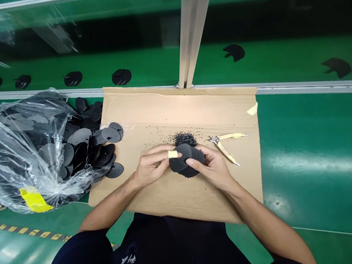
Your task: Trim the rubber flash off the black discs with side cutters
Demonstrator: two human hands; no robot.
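Observation:
Several overlapping black plastic discs (186,168) are held between my two hands above the cardboard sheet (169,195). My left hand (152,166) pinches them at the left edge, with yellow tape wrapped round one finger. On the right side my right hand (214,166) grips them, its thumb lying on the front face and its fingers behind. Just beyond the discs is a heap of small black scraps (184,139). A pair of nippers (225,144) with yellow-wrapped handles lies spread on the cardboard to the right.
At the left, a clear plastic bag (19,151) with a yellow label spills many black discs (81,137) onto the cardboard's edge. A metal upright (194,34) stands at the back. Beyond the metal rail (299,87), more black pieces (121,76) lie on a green surface.

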